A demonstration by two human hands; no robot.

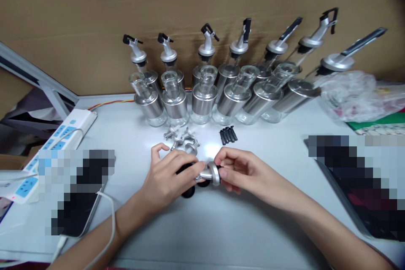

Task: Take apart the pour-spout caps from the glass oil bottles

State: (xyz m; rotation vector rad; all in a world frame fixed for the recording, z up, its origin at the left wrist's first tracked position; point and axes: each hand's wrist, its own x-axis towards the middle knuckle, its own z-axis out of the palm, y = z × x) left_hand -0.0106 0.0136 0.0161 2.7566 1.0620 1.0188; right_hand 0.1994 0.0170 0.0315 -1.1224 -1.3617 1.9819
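Observation:
My left hand (167, 175) and my right hand (238, 168) meet over the middle of the white table (253, 219). Between them they pinch a silver pourer cap (211, 174), the left fingers on its spout end, the right fingers on its round collar. Black round pieces (189, 192) lie under and behind my left hand, partly hidden. Just beyond the hands lie several loose silver spout parts (182, 138) and a small row of black levers (228, 134).
Two rows of glass bottles with steel sleeves (202, 97) stand along the cardboard wall, the back row fitted with pourers. A power strip (57, 139) and a phone on a cable (76, 215) lie left. A plastic bag (351, 95) and a dark tray (363, 202) lie right.

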